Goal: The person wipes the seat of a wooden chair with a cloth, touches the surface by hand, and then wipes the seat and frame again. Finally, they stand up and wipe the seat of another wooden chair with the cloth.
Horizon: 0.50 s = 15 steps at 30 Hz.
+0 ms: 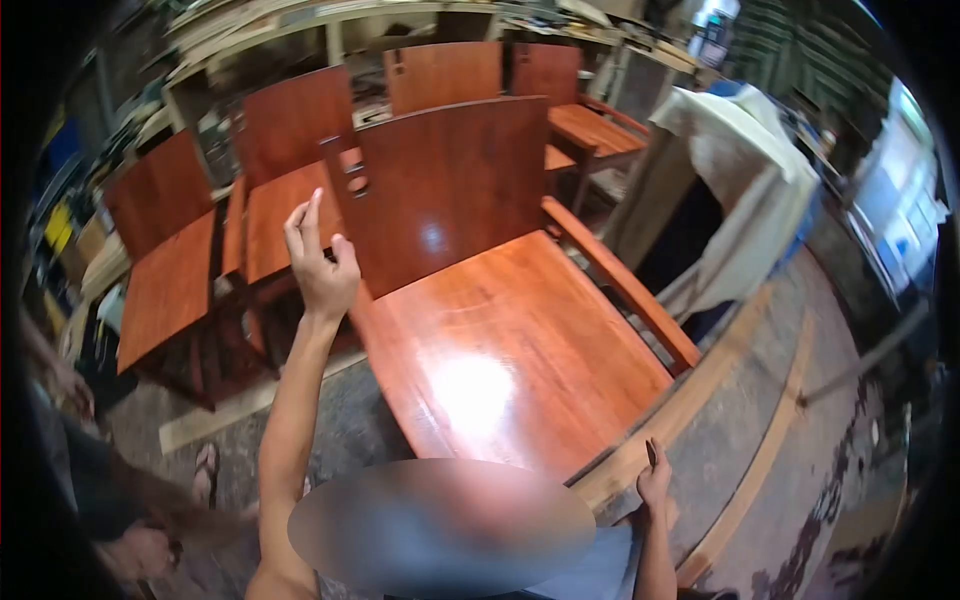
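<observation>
A glossy red-brown wooden armchair (500, 320) stands in front of me, with a broad seat, a curved backrest and an armrest on the right. My left hand (325, 265) is raised in front of the left edge of its backrest. Its fingers point upward with the thumb apart, and I see nothing in it. Low on the right, beside the seat's front corner, my right hand (655, 485) is closed around a small, thin dark object (652, 453) whose kind I cannot make out. A blurred patch hides the area between my arms.
Several similar chairs (165, 270) stand behind and to the left. Cloth (735, 140) drapes over something at the right. Long wooden strips (765, 450) lie on the floor. At the lower left is another person's hand (140, 550). Wood pieces fill a shelf (330, 40) at the back.
</observation>
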Each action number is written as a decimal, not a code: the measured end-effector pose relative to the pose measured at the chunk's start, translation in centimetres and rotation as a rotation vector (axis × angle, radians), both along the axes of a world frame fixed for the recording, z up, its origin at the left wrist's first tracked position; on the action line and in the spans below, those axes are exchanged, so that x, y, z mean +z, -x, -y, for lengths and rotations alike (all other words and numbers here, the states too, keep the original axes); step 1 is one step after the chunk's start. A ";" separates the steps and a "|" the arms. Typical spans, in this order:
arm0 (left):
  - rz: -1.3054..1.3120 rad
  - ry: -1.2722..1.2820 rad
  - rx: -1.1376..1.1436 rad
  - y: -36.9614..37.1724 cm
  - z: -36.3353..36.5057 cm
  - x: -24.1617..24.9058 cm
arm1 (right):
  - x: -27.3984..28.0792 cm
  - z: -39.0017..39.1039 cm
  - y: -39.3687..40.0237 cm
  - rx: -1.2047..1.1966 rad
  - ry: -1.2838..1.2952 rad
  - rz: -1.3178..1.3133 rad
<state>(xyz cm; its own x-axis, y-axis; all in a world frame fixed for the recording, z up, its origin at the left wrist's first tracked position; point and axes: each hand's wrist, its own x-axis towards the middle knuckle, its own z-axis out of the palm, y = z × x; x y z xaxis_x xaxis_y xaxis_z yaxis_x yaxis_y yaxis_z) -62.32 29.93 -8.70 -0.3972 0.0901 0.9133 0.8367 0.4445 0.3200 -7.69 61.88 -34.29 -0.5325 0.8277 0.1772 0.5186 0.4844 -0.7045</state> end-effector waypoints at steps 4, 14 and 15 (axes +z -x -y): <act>-0.155 0.169 -0.495 -12.1 -6.1 11.7 | 0.8 -0.8 0.2 -0.028 -0.019 -0.131; 0.341 1.047 -0.337 -12.5 -31.7 9.1 | 0.1 1.8 1.8 -0.066 -0.018 -0.123; 0.356 1.067 -0.301 -13.0 -31.8 8.8 | -0.5 1.9 1.9 -0.063 -0.003 -0.123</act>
